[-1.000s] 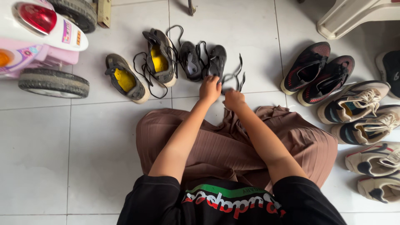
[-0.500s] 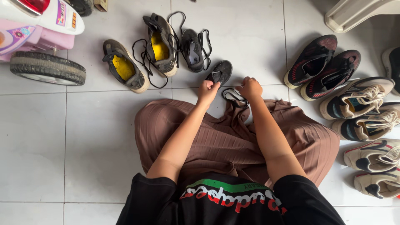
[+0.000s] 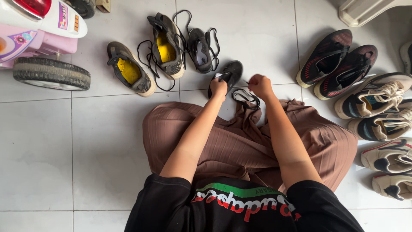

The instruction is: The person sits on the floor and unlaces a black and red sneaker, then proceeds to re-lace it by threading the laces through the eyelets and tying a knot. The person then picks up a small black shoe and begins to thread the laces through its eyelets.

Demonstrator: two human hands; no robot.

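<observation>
I sit on a white tiled floor (image 3: 38,154), looking down past my brown pleated skirt (image 3: 240,146) at both hands, out in front of my knees. My left hand (image 3: 219,87) pinches the heel end of a small black shoe (image 3: 231,72), fingers closed on it; the shoe lies just beyond that hand, its long axis running away from me and slightly rightward, toe farthest. My right hand (image 3: 259,85) sits just right of the shoe, curled in a fist around a black lace (image 3: 245,97) that loops down onto the skirt's edge — the left hand is the nearer to the shoe. Its mate (image 3: 200,44) and two grey shoes with yellow insoles (image 3: 146,56) lie close behind; more sneakers (image 3: 373,101) crowd the right. Bare tile opens on the left — short of the toy car's wheel (image 3: 51,74).
</observation>
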